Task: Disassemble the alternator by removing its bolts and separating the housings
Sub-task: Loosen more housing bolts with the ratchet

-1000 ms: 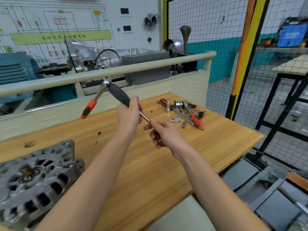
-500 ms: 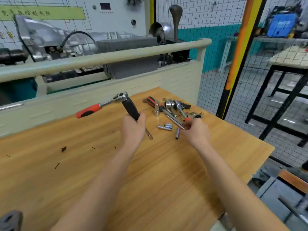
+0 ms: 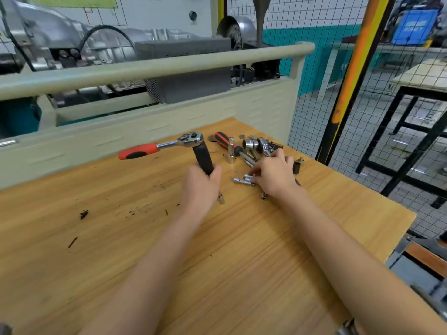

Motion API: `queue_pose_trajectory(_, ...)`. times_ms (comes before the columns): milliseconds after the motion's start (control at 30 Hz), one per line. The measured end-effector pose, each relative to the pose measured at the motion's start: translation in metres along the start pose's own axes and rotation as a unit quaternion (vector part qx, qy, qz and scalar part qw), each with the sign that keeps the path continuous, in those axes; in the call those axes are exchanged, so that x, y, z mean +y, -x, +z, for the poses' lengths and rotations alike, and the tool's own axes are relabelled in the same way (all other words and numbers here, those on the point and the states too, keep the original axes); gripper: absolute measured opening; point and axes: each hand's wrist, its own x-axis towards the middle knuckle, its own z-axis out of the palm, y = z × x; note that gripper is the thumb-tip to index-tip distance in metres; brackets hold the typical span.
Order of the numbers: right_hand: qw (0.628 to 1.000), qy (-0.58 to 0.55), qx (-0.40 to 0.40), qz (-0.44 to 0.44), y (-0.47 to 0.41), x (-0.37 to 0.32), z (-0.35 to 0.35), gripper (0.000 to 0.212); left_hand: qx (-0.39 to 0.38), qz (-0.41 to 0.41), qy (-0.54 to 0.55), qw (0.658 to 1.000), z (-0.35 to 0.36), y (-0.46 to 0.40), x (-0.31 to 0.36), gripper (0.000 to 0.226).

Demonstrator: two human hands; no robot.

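Note:
My left hand (image 3: pixel 200 187) grips a black-handled driver (image 3: pixel 202 157), held upright above the wooden table (image 3: pixel 229 262). Its metal tip (image 3: pixel 220 199) pokes out below my fist. A ratchet wrench (image 3: pixel 169 144) with a red and black grip sits crosswise on the driver's top end. My right hand (image 3: pixel 273 175) reaches into a pile of tools, and its fingertips pinch a small silver socket (image 3: pixel 248 178) among other small sockets (image 3: pixel 239 181). Only a grey sliver at the bottom left corner (image 3: pixel 3 330) may belong to the alternator.
The tool pile at the table's far right holds a red and black screwdriver (image 3: pixel 223 140), an upright socket adapter (image 3: pixel 231 151), a large socket (image 3: pixel 249 143) and a second ratchet head (image 3: pixel 264 145). A beige rail (image 3: pixel 157 66) and a wire fence (image 3: pixel 314 93) border the table.
The view has swung right and down, so the alternator has left the frame. My right hand let go of the driver's tip and moved to the socket pile. My left hand lowered the driver.

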Motion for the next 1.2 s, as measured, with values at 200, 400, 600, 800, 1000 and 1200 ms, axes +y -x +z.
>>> queue_pose_trajectory(200, 1.0, 0.0, -0.029, -0.005, -0.001, -0.002, -0.003, 0.018, -0.005, 0.011, -0.002, 1.0, 0.0, 0.002, 0.001, 0.035)
queue_pose_trajectory(400, 0.999, -0.002, -0.044, -0.01, -0.002, 0.0, -0.004, 0.019, -0.007, 0.001, 0.003, 1.0, 0.0, 0.004, 0.003, 0.035)
queue_pose_trajectory(600, 0.999, -0.002, -0.044, -0.01, -0.001, 0.002, -0.005, 0.015, -0.013, -0.003, 0.009, 1.0, 0.0, 0.006, 0.003, 0.031)
queue_pose_trajectory(800, 0.999, -0.03, -0.022, 0.002, 0.0, 0.008, -0.007, 0.019, -0.017, -0.004, 0.023, 1.0, 0.002, 0.006, 0.003, 0.03)
queue_pose_trajectory(1000, 0.998, -0.058, -0.028, -0.002, 0.003, 0.008, -0.005, 0.023, -0.013, -0.02, 0.022, 0.999, -0.002, 0.005, 0.004, 0.031)
queue_pose_trajectory(1200, 0.997, -0.071, -0.032, -0.026, 0.012, 0.0, -0.01, 0.019, -0.011, -0.022, -0.002, 1.0, -0.006, 0.005, 0.004, 0.029)
